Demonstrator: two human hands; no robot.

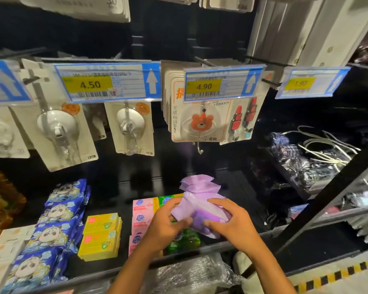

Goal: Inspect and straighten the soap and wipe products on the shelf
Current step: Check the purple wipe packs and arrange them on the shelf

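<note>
Both hands are on it: left hand (pixel 164 225) and right hand (pixel 232 221) grip a purple pack (pixel 200 209) from either side, just above the front of the shelf (pixel 89 273). It looks soft, light and slippery, so better held by the body than the sealed edges. Count: two more purple packs (pixel 198 183) behind, four blue panda wipes (pixel 57 211), two yellow soap boxes (pixel 100 236) facing up, at least three pink soaps (pixel 142 217)

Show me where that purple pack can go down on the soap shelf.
Bare shelf lies right of the purple stack, toward the black post. A second bare patch sits behind the yellow boxes, between the blue wipes and pink soaps. Crowded: pink and green soaps packed tight beneath the held purple pack.
</note>
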